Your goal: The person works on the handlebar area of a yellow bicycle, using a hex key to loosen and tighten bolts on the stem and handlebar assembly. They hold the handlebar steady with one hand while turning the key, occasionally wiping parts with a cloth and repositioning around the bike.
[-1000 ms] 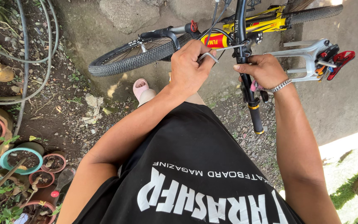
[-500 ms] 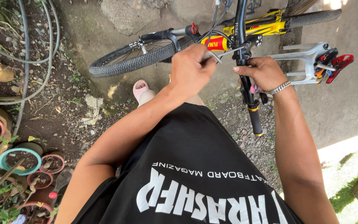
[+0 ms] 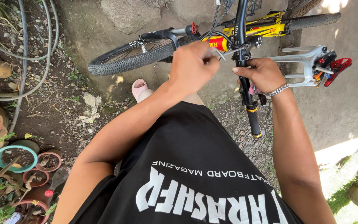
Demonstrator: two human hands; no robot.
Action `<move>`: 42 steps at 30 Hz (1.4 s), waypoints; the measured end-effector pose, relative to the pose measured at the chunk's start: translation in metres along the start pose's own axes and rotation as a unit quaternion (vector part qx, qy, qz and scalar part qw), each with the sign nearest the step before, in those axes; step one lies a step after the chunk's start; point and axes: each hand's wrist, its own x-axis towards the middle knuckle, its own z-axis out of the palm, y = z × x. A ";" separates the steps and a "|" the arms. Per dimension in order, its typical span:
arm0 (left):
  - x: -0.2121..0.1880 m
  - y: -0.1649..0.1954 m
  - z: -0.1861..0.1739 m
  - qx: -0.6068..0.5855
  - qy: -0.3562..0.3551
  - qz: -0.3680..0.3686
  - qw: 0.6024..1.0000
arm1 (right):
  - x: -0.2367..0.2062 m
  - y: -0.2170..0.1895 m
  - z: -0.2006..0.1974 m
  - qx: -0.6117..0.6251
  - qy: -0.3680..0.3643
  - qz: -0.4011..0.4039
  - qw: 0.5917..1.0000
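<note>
**Two hands at the handlebar of an upturned bicycle**

The left hand (image 3: pixel 193 66) has its fingers curled shut around a thin silver tool (image 3: pixel 224 53), pinched at its near end; the tool's far tip reaches the black handlebar (image 3: pixel 242 49). The right hand (image 3: pixel 262 74) wraps that same bar just beside the tool's tip — thumb on the near side, fingers closed over the far side, a silver bracelet (image 3: pixel 279 90) at the wrist.

The bar runs away from the body toward the yellow frame (image 3: pixel 270 25), its free grip end (image 3: pixel 253 120) pointing back at the person. The front tyre (image 3: pixel 137 56) lies left of the hands, close under the left wrist. To the right, a pale grey stand (image 3: pixel 307 62) holding red and orange tools sits near the right forearm. Beyond that lies open concrete; gravel opens below the bar.

Both forearms reach forward from a black shirt (image 3: pixel 187 166), elbows bent outward, wrists nearly level. A pink sandal (image 3: pixel 139 87) shows beneath the left forearm — flower pots (image 3: pixel 15 157) sit well apart at lower left.
</note>
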 end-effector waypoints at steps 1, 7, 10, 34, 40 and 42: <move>-0.002 0.002 -0.002 0.060 0.002 0.112 0.992 | 0.000 0.000 0.000 -0.002 0.001 -0.004 1.000; -0.008 0.013 -0.007 0.132 -0.047 0.264 0.954 | 0.001 0.001 -0.002 -0.045 0.011 -0.013 0.999; -0.004 0.014 -0.005 -0.006 -0.053 0.148 0.988 | 0.000 0.001 -0.003 -0.078 0.015 0.013 0.997; -0.020 0.004 -0.010 0.266 -0.039 0.365 0.891 | -0.043 -0.022 0.030 0.279 0.125 -0.065 0.950; -0.030 0.002 -0.013 0.146 -0.054 0.305 0.940 | -0.005 -0.010 0.077 0.561 0.067 -0.070 0.822; -0.034 0.002 -0.011 0.044 -0.045 0.204 0.977 | -0.001 -0.005 0.082 0.588 0.057 -0.073 0.804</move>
